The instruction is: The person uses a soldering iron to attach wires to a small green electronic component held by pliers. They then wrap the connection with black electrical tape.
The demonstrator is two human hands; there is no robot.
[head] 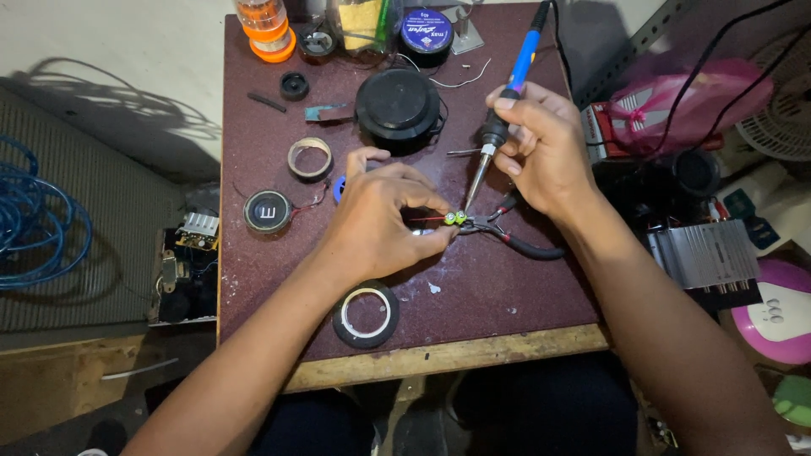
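Right hand [541, 143] grips a blue soldering iron [504, 101], its tip by two tiny green lights [455, 219] pinched in left hand [380, 224].

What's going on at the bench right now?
A person is soldering. The right hand holds a blue-handled soldering iron, tip down at two small green parts on the maroon table. The left hand pinches a thin red wire beside them. A black tape roll lies near the front edge.
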